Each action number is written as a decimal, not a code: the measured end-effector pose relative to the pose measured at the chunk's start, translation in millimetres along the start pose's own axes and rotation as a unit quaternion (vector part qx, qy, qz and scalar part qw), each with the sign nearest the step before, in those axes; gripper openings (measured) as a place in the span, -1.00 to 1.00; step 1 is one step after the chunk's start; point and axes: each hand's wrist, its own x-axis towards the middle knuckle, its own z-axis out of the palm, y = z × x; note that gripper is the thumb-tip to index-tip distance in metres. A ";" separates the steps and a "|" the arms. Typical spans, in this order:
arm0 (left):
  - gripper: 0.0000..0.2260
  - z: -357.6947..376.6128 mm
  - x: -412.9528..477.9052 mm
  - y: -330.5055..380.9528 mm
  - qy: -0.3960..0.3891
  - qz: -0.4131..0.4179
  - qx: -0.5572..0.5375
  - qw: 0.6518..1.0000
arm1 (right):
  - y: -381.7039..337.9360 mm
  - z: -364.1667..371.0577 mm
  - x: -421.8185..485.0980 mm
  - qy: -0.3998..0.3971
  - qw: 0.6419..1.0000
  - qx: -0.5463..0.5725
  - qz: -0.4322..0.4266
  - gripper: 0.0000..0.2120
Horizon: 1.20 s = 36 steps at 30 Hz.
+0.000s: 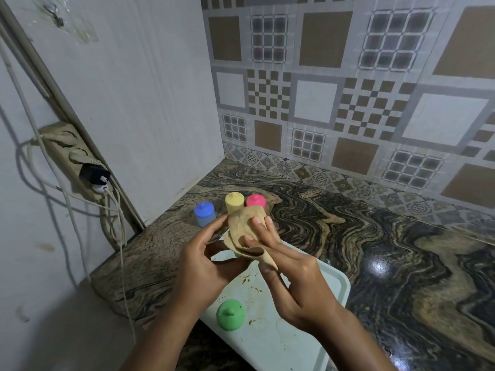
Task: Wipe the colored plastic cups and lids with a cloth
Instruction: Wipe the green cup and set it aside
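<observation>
Above the tray, both hands hold a tan cloth (245, 226). My right hand (289, 277) grips the cloth, its fingers pressing into the folds. My left hand (206, 261) curls round the wrapped thing from the left; only a sliver of green cup (236, 254) shows beneath the cloth. A green lid (230, 314) lies on the pale tray (324, 285). A blue cup (205, 214), a yellow cup (234, 202) and a pink cup (255, 200), each with its lid on, stand on the counter behind the hands.
The swirled marble counter (375, 236) stretches to the right, up to the tiled wall. A power strip (77, 159) with plugs and hanging cables is on the left wall. The tray has brown stains and overhangs the counter's front edge.
</observation>
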 end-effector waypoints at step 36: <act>-0.36 4.7 1.2 -0.3 0.001 -0.028 0.047 0.998 | 8.9 0.8 13.6 0.024 0.999 0.004 0.034 -0.58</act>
